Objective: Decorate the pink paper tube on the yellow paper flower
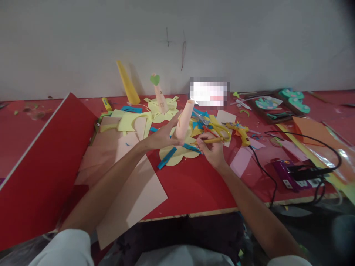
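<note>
A peach paper cone (184, 122) stands, slightly tilted, on a pale yellow flower-shaped paper base (177, 159). My left hand (163, 136) is wrapped round the cone's lower left side. In my right hand (213, 150) is a yellow-brown pencil (212, 140), its tip pointing left towards the base. One blue paper strip (166, 158) lies across the base's front left, and another blue strip (192, 148) lies just below the pencil tip. Behind them, a similar peach cone (160, 98) with a green heart on top stands on its own flower base.
Yellow-handled scissors (219, 130) and a yellow glue gun (242, 133) lie to the right. The glue gun's black cable runs near a purple power strip (287, 175). A red board (52, 162) leans at left beside paper sheets (138, 195). A yellow cone (128, 83) stands by the wall.
</note>
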A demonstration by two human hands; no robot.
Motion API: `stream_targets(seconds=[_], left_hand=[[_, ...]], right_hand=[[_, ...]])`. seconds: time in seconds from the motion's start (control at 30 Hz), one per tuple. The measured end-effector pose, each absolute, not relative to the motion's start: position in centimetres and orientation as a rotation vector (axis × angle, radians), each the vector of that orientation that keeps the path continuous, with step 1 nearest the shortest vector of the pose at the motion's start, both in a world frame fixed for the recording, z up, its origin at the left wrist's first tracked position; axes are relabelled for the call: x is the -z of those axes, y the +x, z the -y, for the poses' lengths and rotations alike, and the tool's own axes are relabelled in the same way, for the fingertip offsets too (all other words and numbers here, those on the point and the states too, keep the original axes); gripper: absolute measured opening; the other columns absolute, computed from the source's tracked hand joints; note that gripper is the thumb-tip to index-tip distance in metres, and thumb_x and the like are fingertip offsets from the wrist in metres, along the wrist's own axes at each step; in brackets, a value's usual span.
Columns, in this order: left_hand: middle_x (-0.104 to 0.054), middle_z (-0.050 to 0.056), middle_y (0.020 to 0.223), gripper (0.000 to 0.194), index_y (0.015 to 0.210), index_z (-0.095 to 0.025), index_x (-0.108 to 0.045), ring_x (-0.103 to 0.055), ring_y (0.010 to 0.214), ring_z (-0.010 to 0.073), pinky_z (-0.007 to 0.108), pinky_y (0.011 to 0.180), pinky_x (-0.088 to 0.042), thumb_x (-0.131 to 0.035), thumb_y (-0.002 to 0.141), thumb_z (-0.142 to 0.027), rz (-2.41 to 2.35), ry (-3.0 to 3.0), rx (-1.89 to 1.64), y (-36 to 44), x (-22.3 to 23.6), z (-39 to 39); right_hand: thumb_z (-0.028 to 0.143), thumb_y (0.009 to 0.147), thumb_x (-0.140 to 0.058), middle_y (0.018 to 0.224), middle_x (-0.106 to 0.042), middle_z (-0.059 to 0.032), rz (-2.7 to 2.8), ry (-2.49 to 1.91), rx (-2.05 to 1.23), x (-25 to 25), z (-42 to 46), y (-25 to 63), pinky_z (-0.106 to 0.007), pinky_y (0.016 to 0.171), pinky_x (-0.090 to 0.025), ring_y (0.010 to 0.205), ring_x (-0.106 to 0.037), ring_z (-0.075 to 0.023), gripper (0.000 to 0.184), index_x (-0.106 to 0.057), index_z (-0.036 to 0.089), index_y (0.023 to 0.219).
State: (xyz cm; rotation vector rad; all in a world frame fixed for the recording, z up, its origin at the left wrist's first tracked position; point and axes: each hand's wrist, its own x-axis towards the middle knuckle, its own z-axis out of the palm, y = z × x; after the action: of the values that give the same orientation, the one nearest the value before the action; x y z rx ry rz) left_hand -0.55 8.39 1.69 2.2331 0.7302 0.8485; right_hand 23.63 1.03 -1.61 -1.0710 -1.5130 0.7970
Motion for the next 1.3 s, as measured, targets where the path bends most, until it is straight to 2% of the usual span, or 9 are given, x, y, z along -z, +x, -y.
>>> stream_targets(seconds=[0.1, 0.17, 0.2, 0.27, 0.33, 0.4, 0.6, 0.87, 1.3], left_hand=[[-0.039, 0.016, 0.163, 0.103, 0.166, -0.032, -0.013, -0.046, 0.146, 0.0315, 0.051, 0.116, -0.047, -0.073, 0.087, -0.059, -0.854, 2.334, -1.005, -1.3, -2.2, -7.6], [-0.044, 0.018, 0.159, 0.092, 0.165, -0.029, -0.02, -0.051, 0.139, 0.0303, 0.051, 0.114, -0.048, -0.069, 0.092, -0.056, -0.966, 2.437, -1.196, -2.0, -2.7, -6.7], [-0.053, 0.017, 0.15, 0.08, 0.162, -0.027, -0.028, -0.058, 0.13, 0.0281, 0.048, 0.108, -0.052, -0.065, 0.095, -0.05, -1.0, 2.506, -1.301, -2.4, -2.9, -6.1], [-0.071, 0.01, 0.114, 0.052, 0.151, -0.025, -0.048, -0.068, 0.098, 0.0203, 0.037, 0.087, -0.057, -0.057, 0.101, -0.032, -0.963, 2.696, -1.412, -3.0, -2.9, -4.9], [-0.067, 0.0, 0.075, 0.041, 0.14, -0.024, -0.059, -0.062, 0.065, 0.013, 0.025, 0.064, -0.05, -0.05, 0.101, -0.017, -0.794, 2.954, -1.252, -3.5, -2.3, -3.9], [-0.058, -0.004, 0.058, 0.038, 0.133, -0.02, -0.064, -0.053, 0.051, 0.0104, 0.022, 0.052, -0.039, -0.048, 0.1, -0.015, -0.691, 3.142, -0.959, -3.7, -1.2, -3.0], [-0.061, -0.001, 0.063, 0.04, 0.128, -0.024, -0.067, -0.051, 0.05, 0.011, 0.022, 0.05, -0.034, -0.045, 0.096, -0.012, -0.704, 3.206, -0.531, -4.1, 1.5, -2.2], [-0.06, -0.001, 0.064, 0.035, 0.122, -0.025, -0.066, -0.053, 0.052, 0.0126, 0.023, 0.048, -0.028, -0.045, 0.097, -0.013, -0.733, 3.206, -0.548, -4.0, 1.5, -2.0], [-0.058, -0.002, 0.063, 0.034, 0.121, -0.026, -0.066, -0.053, 0.05, 0.0121, 0.025, 0.046, -0.024, -0.046, 0.097, -0.013, -0.717, 3.221, -0.558, -4.1, 1.4, -1.9]], right_hand=[[0.046, 0.096, -0.065, 0.069, -0.061, -0.0001, 1.545, -1.101, -0.746, 1.9, -1.1, 23.6, -0.03, 0.056, -0.043, 0.059, -0.052, -0.014, 0.026, -0.067, 0.023, 0.086], [0.045, 0.097, -0.064, 0.072, -0.062, -0.0007, 1.567, -1.107, -0.757, 1.9, -1.2, 23.5, -0.03, 0.056, -0.041, 0.059, -0.052, -0.0139, 0.025, -0.067, 0.023, 0.087], [0.045, 0.096, -0.063, 0.074, -0.063, -0.0011, 1.588, -1.107, -0.777, 1.8, -1.2, 23.4, -0.03, 0.055, -0.041, 0.06, -0.052, -0.014, 0.024, -0.067, 0.023, 0.088], [0.044, 0.095, -0.064, 0.078, -0.065, -0.0017, 1.637, -1.094, -0.834, 1.6, -1.2, 23.1, -0.029, 0.056, -0.041, 0.062, -0.054, -0.0144, 0.022, -0.067, 0.023, 0.092], [0.043, 0.093, -0.066, 0.078, -0.065, -0.0015, 1.689, -1.066, -0.901, 1.4, -1.1, 22.8, -0.028, 0.056, -0.041, 0.063, -0.055, -0.0144, 0.02, -0.066, 0.023, 0.093], [0.042, 0.091, -0.067, 0.076, -0.064, -0.0007, 1.734, -1.05, -0.953, 1.2, -1.2, 22.6, -0.027, 0.056, -0.041, 0.062, -0.053, -0.0134, 0.02, -0.065, 0.023, 0.092], [0.043, 0.09, -0.068, 0.077, -0.064, -0.0007, 1.754, -1.09, -1.065, 1.7, -1.5, 22.4, -0.026, 0.054, -0.039, 0.06, -0.052, -0.0123, 0.022, -0.066, 0.021, 0.091], [0.041, 0.089, -0.069, 0.082, -0.069, -0.0033, 1.844, -1.073, -1.054, 1.6, -1.9, 22.3, -0.026, 0.062, -0.046, 0.071, -0.06, -0.0151, 0.021, -0.068, 0.02, 0.091], [0.038, 0.086, -0.07, 0.074, -0.064, 0.0003, 1.839, -1.121, -1.063, 1.7, -1.7, 22.4, -0.024, 0.054, -0.041, 0.06, -0.053, -0.0117, 0.018, -0.066, 0.02, 0.085]])
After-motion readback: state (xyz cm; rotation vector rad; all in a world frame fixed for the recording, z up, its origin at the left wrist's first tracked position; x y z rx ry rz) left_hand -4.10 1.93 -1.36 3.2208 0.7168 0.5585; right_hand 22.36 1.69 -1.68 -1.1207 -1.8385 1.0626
